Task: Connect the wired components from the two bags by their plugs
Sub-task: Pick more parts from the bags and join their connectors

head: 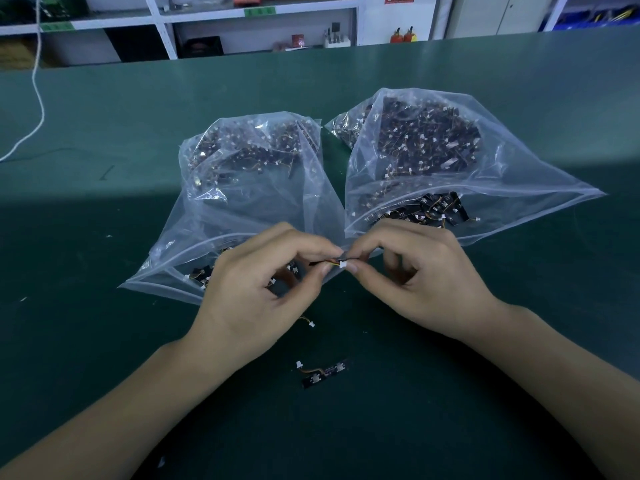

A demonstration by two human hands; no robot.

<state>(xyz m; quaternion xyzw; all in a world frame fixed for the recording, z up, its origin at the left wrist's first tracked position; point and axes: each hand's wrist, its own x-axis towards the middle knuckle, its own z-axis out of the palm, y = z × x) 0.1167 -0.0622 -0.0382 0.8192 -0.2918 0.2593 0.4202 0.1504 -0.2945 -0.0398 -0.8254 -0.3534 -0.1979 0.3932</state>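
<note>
Green desk (104,258), seen from above and behind the hands. Two clear plastic bags lie side by side at mid-desk, mouths toward the near edge, both full of small black boards with thin wires and white plugs: left bag (242,188), right bag (433,161).

Just near of the bag mouths, left hand (256,292) and right hand (426,282) meet fingertip to fingertip. Left thumb and forefinger pinch a short wire (330,264); right thumb and forefinger pinch a white plug (343,265) at its end. Other fingers curled loosely. Cannot tell whether the plug is fully seated.

Near of the hands, on the desk: a joined pair of black boards (323,373) with a wire and a white plug. A loose white plug (311,324) shows by the left hand's heel.

Far left: white cable (38,98) on the desk. Shelves (207,26) along the far wall.
</note>
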